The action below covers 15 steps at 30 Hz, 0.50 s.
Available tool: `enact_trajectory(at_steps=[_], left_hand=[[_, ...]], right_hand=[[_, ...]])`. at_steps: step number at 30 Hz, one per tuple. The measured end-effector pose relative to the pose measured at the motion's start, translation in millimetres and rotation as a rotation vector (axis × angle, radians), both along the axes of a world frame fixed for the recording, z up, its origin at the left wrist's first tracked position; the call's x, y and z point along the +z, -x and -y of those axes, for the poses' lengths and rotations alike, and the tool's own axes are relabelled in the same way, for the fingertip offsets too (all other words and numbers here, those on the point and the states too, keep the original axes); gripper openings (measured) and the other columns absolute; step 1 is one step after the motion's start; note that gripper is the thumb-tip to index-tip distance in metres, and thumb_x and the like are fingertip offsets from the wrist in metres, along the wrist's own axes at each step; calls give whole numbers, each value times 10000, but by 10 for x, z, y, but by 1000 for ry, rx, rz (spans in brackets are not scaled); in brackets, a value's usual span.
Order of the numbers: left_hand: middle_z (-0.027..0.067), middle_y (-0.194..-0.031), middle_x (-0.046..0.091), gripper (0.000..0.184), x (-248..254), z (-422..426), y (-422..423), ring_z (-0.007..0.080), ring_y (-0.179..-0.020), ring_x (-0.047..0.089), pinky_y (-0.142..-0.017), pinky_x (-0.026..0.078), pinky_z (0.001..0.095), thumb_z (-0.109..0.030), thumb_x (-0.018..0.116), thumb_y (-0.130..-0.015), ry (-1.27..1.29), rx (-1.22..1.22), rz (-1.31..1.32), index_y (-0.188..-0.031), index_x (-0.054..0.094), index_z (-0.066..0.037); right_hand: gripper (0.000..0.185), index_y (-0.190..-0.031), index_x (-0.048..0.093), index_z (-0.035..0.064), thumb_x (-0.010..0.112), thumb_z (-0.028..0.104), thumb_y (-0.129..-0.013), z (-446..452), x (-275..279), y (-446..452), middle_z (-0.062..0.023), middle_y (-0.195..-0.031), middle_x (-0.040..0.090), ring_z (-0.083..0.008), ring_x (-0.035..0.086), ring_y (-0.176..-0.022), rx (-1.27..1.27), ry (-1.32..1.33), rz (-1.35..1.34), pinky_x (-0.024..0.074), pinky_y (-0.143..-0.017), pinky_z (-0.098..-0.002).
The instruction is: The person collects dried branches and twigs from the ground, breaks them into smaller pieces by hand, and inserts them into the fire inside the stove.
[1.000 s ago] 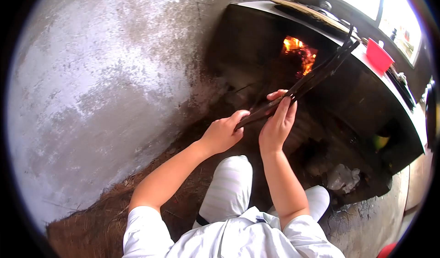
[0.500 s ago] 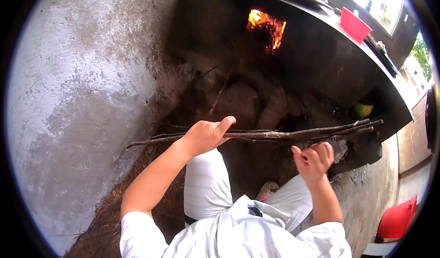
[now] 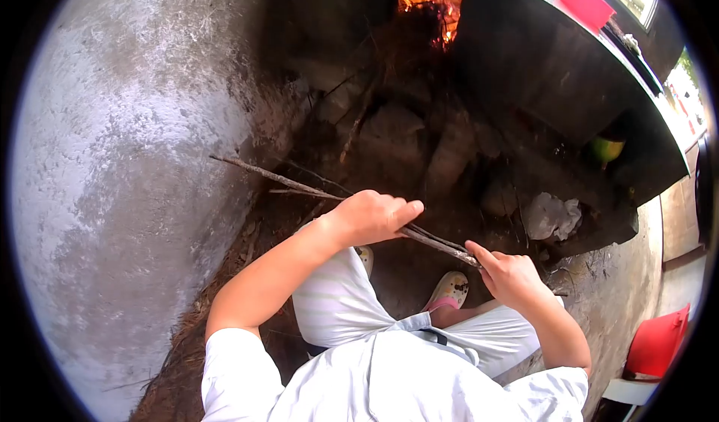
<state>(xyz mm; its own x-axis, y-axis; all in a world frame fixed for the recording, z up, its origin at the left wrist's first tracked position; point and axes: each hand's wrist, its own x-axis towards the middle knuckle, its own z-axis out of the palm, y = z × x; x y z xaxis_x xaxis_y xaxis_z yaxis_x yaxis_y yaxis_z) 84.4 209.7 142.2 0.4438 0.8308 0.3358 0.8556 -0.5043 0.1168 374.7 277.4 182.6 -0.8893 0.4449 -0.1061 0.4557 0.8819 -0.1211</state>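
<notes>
Several thin sticks (image 3: 438, 244) slant across in front of my knees, their upper ends near the wall at the left. My left hand (image 3: 372, 217) is wrapped round the middle of the bundle. At the lower right end of the sticks, my right hand (image 3: 511, 274) grips them with its fingers closed. Beyond both hands, a fire (image 3: 433, 6) burns in the opening of a dark stove (image 3: 539, 70).
A rough wall (image 3: 142, 160) rises at the left. A red basin (image 3: 586, 2) sits on the stove top. Crumpled pale material (image 3: 553, 217) lies below the stove at the right, near a green-yellow object (image 3: 607, 149). A red bucket (image 3: 657, 343) stands at the lower right.
The sticks have swung from pointing towards the stove to lying crosswise, now sloping down to the right. My right hand had let go and now holds their end. The view has tilted down.
</notes>
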Motion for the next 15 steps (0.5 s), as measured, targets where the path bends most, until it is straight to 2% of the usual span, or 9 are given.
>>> enact_trajectory(at_steps=[1,2,5,7,8,10,12,13,15], left_hand=[[75,-797,582,612,31,-1,-12,249,-736,601,-647,485,344,-274,737,-658,29,-10,55,-1145,428,-71],[129,-992,576,764,109,23,15,302,-974,553,-863,424,420,-444,728,-636,105,-8,20,-1221,420,-61],[157,-1247,496,772,70,190,118,335,-1193,429,-1012,257,537,-615,611,-670,65,186,-33,-1212,513,-74],[105,-1185,564,454,-22,356,313,294,-1127,496,-1015,240,538,-441,465,-873,179,340,100,-1052,624,-55],[114,-1094,613,444,-40,459,386,282,-1066,539,-1014,243,528,-332,328,-942,258,428,290,-961,655,-33],[158,-1080,619,501,-155,658,524,267,-1034,565,-1009,313,395,-238,230,-938,348,508,694,-938,660,19],[185,-1148,582,501,-245,869,547,271,-1075,544,-1001,339,351,-231,230,-935,312,537,1036,-1011,623,70],[185,-1148,582,501,-261,951,498,271,-1075,544,-1001,339,351,-231,230,-935,312,548,1034,-1011,623,70],[195,-1238,517,507,-269,1093,417,278,-1148,492,-1022,328,350,-231,237,-925,291,546,1663,-1076,567,123]], right_hand=[[442,-1187,483,103,611,148,-766,-9,-124,-33,-105,-712,598,-272,613,-637,-34,70,-17,480,-541,-372],[368,-1135,504,98,596,146,-782,-5,-235,-68,-123,-691,601,-283,615,-642,-69,141,-34,481,-539,-379],[245,-1035,515,78,544,227,-843,-90,-501,-87,-160,-679,608,-339,611,-673,-144,257,82,482,-595,-431],[303,-986,533,65,505,347,-878,-188,-820,-144,-162,-711,621,-371,606,-704,-151,347,129,478,-641,-458],[303,-986,533,65,505,347,-878,-231,-954,-161,-162,-711,621,-371,606,-704,-155,356,124,478,-641,-458],[317,-953,560,52,498,355,-881,-311,-1208,-158,-203,-757,614,-392,590,-766,-267,549,217,464,-669,-465],[353,-937,582,64,461,393,-895,-432,-1615,-215,-198,-780,621,-396,589,-776,-257,647,189,465,-678,-459],[372,-950,591,74,442,411,-898,-491,-1813,-222,-194,-807,628,-378,599,-806,-245,605,188,471,-702,-452],[421,-990,611,91,407,447,-898,-602,-2094,-203,-178,-889,640,-351,604,-877,-260,537,188,474,-754,-443]])
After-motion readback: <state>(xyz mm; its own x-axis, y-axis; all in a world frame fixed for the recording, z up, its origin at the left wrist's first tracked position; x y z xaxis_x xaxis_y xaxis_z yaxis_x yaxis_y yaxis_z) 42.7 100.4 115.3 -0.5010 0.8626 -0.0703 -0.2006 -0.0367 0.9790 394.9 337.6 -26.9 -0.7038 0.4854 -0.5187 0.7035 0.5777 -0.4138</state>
